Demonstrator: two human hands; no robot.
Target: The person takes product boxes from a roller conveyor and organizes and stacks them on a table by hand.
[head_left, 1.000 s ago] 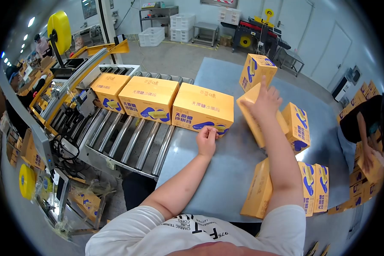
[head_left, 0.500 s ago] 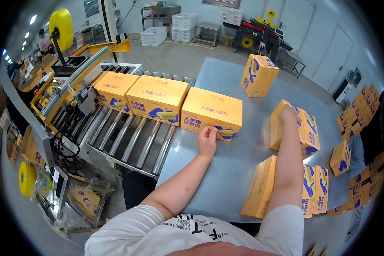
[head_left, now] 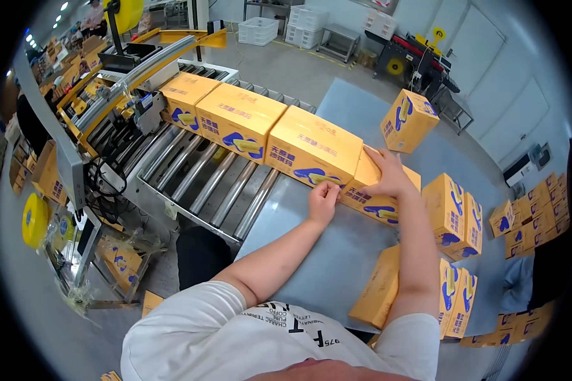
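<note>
While our right hand (head_left: 389,174) lies across the top of an oblong yellow-orange cardboard carton with blue print (head_left: 374,206), we have the hand wide, its fingers spread over the top and the thumb near the front edge; we cannot tell how firmly it grips. The carton sits on the grey sheet-metal table (head_left: 279,222), directly beneath that palm, its long axis running from upper left to lower right of our view. This axis carries on the line of the boxes reaching onto the steel roller conveyor (head_left: 213,190), and the carton's left end faces the right end of the similar yellow-orange printed box (head_left: 314,146) at the row's near end. The two ends look close to touching, though our hand partly hides the join.

Our left hand (head_left: 324,202) is bunched narrow, thumb and fingertips together, at that box's lower front corner, just left of the seam; we cannot see whether anything is pinched there. Our right hand is the nearer one to the carton, being on it, with the left just beside its front left corner.
</note>
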